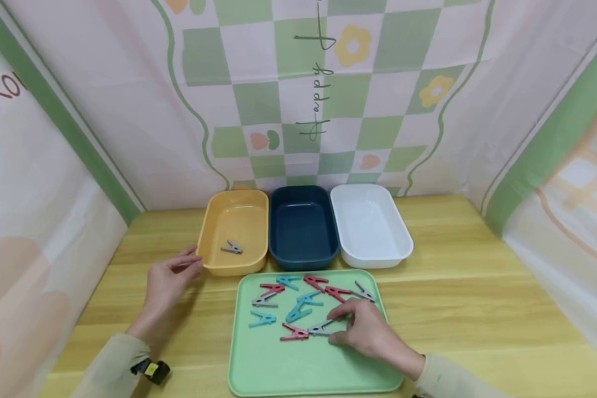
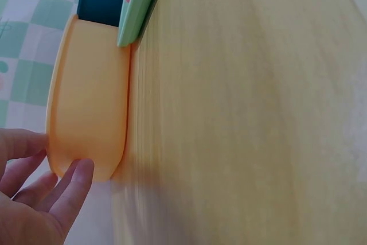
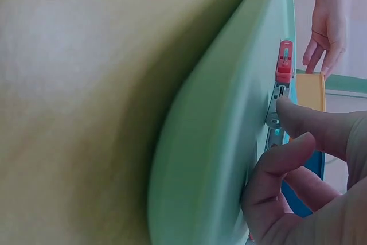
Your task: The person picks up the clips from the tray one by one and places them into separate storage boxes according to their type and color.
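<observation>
My left hand (image 1: pixel 166 279) rests its fairly straight fingertips against the front left corner of the yellow bin (image 1: pixel 234 270); the left wrist view shows them at its outer wall. One grey clothespin (image 1: pixel 232 247) lies inside that bin. Over the green tray (image 1: pixel 308 370), my right hand (image 1: pixel 365 326) has thumb and index finger apart, on either side of the leg ends of another grey clothespin (image 1: pixel 319 328). That clothespin lies flat, touching a red clothespin (image 1: pixel 294 332). In the right wrist view, the thumb overlaps the grey clothespin (image 3: pixel 273 120).
A dark blue bin (image 1: pixel 303 226) and a white bin (image 1: pixel 370 226) stand right of the yellow one, side by side. Several more red, blue and grey clothespins (image 1: pixel 262 319) are scattered on the tray. Behind the wooden table (image 1: pixel 477 287) hangs a checkered cloth (image 1: pixel 298 99).
</observation>
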### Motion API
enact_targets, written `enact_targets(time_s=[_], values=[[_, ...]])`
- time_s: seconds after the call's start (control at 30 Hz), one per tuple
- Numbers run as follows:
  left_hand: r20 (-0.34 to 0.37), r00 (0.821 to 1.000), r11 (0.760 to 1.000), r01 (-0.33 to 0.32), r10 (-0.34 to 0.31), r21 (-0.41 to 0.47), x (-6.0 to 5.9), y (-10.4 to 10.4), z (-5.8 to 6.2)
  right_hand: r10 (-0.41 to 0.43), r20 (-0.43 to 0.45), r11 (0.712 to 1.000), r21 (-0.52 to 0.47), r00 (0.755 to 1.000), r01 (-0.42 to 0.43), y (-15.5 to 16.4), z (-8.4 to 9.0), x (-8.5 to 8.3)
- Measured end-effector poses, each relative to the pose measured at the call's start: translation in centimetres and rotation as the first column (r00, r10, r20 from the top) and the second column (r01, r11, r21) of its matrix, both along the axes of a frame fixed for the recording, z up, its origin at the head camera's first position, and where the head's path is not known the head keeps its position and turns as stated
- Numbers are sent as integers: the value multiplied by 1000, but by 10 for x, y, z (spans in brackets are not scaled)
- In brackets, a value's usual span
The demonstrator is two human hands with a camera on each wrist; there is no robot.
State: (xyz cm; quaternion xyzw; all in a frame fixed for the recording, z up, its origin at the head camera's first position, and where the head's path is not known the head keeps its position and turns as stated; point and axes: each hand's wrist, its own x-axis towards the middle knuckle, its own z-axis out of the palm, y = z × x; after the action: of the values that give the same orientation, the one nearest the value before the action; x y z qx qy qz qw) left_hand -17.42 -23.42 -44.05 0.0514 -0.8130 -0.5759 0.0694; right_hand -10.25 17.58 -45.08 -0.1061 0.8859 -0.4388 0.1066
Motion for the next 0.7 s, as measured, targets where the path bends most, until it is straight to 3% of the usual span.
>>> enact_targets(time_s=[0.7], values=[[-11,1000,999,11,-11,42,0,-2,-3,31,62,994,-109,998,-24,3,6,-7]])
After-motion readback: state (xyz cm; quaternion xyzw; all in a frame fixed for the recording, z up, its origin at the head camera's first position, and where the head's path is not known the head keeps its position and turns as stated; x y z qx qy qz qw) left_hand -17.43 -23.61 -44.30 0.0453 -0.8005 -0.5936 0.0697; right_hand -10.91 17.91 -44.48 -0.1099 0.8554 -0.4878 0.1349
